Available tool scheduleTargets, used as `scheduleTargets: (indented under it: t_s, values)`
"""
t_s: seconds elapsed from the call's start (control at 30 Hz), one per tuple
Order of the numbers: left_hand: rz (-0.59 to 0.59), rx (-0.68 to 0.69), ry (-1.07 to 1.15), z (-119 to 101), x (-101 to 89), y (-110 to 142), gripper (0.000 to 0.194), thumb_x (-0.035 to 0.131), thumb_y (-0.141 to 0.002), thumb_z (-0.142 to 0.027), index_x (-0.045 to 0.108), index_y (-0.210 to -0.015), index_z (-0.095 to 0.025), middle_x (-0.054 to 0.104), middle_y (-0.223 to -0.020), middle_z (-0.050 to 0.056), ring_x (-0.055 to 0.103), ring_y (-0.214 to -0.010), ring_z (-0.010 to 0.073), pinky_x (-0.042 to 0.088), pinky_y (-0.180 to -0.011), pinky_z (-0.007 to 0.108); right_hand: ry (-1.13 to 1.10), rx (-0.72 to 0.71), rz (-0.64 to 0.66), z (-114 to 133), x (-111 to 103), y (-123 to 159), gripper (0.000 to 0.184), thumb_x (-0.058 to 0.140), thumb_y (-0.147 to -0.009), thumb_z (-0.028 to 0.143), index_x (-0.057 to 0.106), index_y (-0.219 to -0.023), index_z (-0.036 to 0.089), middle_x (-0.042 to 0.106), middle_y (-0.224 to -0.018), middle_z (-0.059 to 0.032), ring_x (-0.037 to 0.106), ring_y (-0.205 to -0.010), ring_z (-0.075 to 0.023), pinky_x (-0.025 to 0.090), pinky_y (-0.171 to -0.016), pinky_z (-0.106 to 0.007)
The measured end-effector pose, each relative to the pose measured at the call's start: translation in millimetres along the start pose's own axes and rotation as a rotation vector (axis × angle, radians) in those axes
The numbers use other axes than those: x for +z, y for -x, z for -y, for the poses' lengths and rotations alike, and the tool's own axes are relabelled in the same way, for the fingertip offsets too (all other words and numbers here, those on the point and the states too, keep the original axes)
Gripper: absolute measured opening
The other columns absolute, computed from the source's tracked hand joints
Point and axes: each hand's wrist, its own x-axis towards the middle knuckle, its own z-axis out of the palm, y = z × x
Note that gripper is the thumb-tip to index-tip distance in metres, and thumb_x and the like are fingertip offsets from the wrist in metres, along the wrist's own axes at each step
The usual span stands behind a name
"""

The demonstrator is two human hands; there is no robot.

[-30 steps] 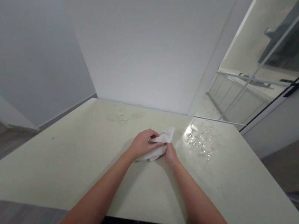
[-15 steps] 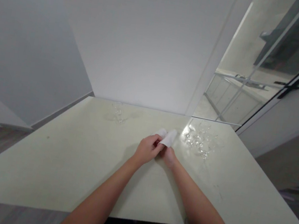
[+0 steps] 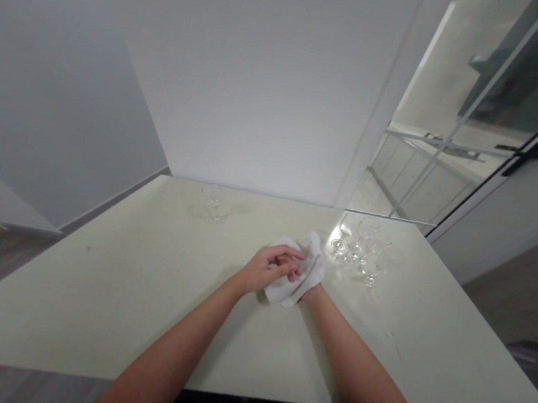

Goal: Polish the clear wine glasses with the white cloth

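A white cloth [image 3: 310,269] is spread over my right hand [image 3: 312,293] near the middle of the table. Only the wrist and the heel of that hand show; its fingers are under the cloth, so whether they grip anything is hidden. My left hand [image 3: 266,270] rests over the cloth's left part, its fingers loosely bent and apart. Whether they touch the fabric is hard to tell. Just to the right stands a tight group of several clear stemmed glasses [image 3: 357,252]. A single clear glass [image 3: 212,200] is near the back edge at the left.
The pale table [image 3: 124,288] reaches back to a white wall [image 3: 265,93]. A glazed panel [image 3: 421,163] and a door with a black handle [image 3: 525,158] are at the right, close to the table's far right corner.
The white cloth, folded small between both hands before, has opened out and now covers my right hand. My left hand has let go of its edge and its fingers have spread.
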Motion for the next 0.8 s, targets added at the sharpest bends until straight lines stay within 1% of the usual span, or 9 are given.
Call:
scheduleTargets:
  t_s: [0.07,0.17,0.2,0.23,0.37,0.47,0.6,0.7,0.8]
  values:
    - [-0.365,0.031,-0.079,15.4,-28.0,-6.3,0.03,0.063,-0.088,-0.042,0.062,-0.104,-0.017,0.069,-0.083,0.004,0.066,-0.077,0.0152,0.053,-0.078,0.031,-0.406,0.118,0.039,4.0,0.1,-2.8,0.073,0.022,-0.083,0.082,0.061,-0.085,0.02,0.064,-0.077,-0.0093,0.066,-0.081,-0.0245,0.055,-0.08,-0.043]
    - [-1.137,0.02,-0.279,45.2,-87.6,-15.3,0.039,0.067,-0.084,-0.041,0.052,-0.111,-0.016,0.062,-0.107,0.008,0.062,-0.093,0.0175,0.051,-0.079,0.032,-0.629,0.238,0.011,9.1,0.3,-3.5,0.074,0.019,-0.086,0.079,0.064,-0.104,0.023,0.071,-0.101,-0.0104,0.068,-0.095,-0.0248,0.055,-0.086,-0.044]
    - [-1.301,-0.023,-0.346,54.8,-106.9,-16.4,0.045,0.069,-0.083,-0.04,0.048,-0.116,-0.017,0.059,-0.115,0.01,0.06,-0.099,0.0193,0.05,-0.083,0.035,-0.642,0.26,-0.013,9.1,0.3,-3.6,0.075,0.017,-0.087,0.078,0.064,-0.108,0.023,0.072,-0.103,-0.01,0.069,-0.095,-0.0248,0.055,-0.085,-0.044]
    - [-1.366,-0.044,-0.367,63.6,-123.9,-16.4,0.052,0.071,-0.082,-0.039,0.043,-0.12,-0.017,0.054,-0.124,0.013,0.057,-0.108,0.0222,0.048,-0.089,0.04,-0.64,0.268,-0.036,8.1,0.3,-3.9,0.077,0.016,-0.087,0.078,0.065,-0.11,0.023,0.072,-0.104,-0.0098,0.069,-0.093,-0.0246,0.056,-0.084,-0.043]
    - [-1.257,-0.234,-0.307,90.4,-159.6,-10.6,0.078,0.085,-0.068,-0.035,0.037,-0.127,-0.02,0.045,-0.138,0.019,0.046,-0.128,0.0317,0.039,-0.103,0.049,-0.596,0.255,-0.061,0.4,0.5,-7.9,0.086,0.014,-0.084,0.082,0.068,-0.11,0.021,0.074,-0.093,-0.011,0.071,-0.085,-0.0252,0.057,-0.079,-0.044]
    - [-1.16,-0.315,-0.178,103.0,-161.7,-8.3,0.069,0.081,-0.072,-0.033,0.039,-0.125,-0.018,0.056,-0.126,0.019,0.054,-0.12,0.0301,0.045,-0.097,0.046,-0.566,0.25,-0.026,-2.7,0.2,-10.2,0.086,0.016,-0.082,0.084,0.07,-0.106,0.021,0.074,-0.087,-0.0117,0.071,-0.086,-0.0266,0.056,-0.078,-0.046]
    - [-1.192,-0.242,-0.132,107.1,-153.7,-13.1,0.045,0.072,-0.081,-0.032,0.047,-0.114,-0.016,0.063,-0.103,0.011,0.065,-0.09,0.0203,0.052,-0.083,0.038,-0.539,0.235,-0.02,-5.6,-2.6,-11.3,0.084,0.024,-0.078,0.087,0.072,-0.094,0.021,0.073,-0.079,-0.0122,0.071,-0.084,-0.0275,0.057,-0.076,-0.045]
    - [-1.196,-0.212,-0.111,93.0,-137.9,-16.7,0.038,0.061,-0.088,-0.041,0.047,-0.116,-0.018,0.061,-0.098,0.006,0.064,-0.071,0.0128,0.052,-0.069,0.029,-0.478,0.238,-0.034,-9.1,-5.4,-12.8,0.08,0.034,-0.073,0.089,0.072,-0.082,0.019,0.071,-0.072,-0.0135,0.071,-0.078,-0.0283,0.057,-0.071,-0.044]
    - [-0.962,-0.22,-0.057,62.7,-107.2,-13.4,0.042,0.052,-0.09,-0.053,0.052,-0.112,-0.017,0.059,-0.086,0.001,0.057,-0.053,0.008,0.045,-0.051,0.022,-0.389,0.211,-0.033,-8.9,-4.6,-14.3,0.081,0.039,-0.068,0.091,0.072,-0.078,0.018,0.07,-0.069,-0.0148,0.069,-0.073,-0.0283,0.057,-0.067,-0.044]
